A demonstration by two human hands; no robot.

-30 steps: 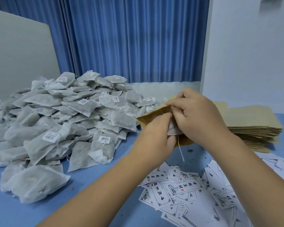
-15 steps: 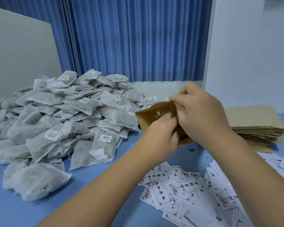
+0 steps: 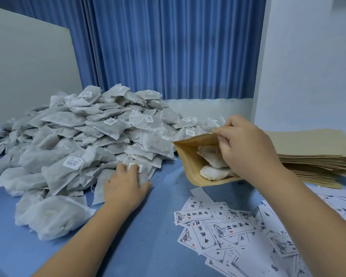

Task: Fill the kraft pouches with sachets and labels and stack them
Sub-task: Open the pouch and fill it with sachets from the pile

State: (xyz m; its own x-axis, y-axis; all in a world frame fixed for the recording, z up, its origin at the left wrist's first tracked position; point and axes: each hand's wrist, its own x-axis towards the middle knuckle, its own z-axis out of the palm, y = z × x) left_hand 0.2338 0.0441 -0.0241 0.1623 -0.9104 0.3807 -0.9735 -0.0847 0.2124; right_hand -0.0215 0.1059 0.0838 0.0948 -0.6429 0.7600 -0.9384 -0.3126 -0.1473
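Right hand (image 3: 246,148) pinches top edge of open brown kraft paper pouch (image 3: 188,156), held over blue surface (image 3: 158,246), mouth facing left, two white filled sachets (image 3: 214,158) inside. Left hand (image 3: 126,182) grips a grey-white mesh sachet (image 3: 100,186) at near edge of big sachet pile (image 3: 78,140). Stack of flat kraft pouches (image 3: 318,156) sits behind right arm, printed white paper labels (image 3: 228,226) scattered front right.

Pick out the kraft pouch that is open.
The kraft pouch pinched at its upper edge by the right hand: its mouth gapes and white sachets show inside. The other pouches lie flat in the stack at far right.
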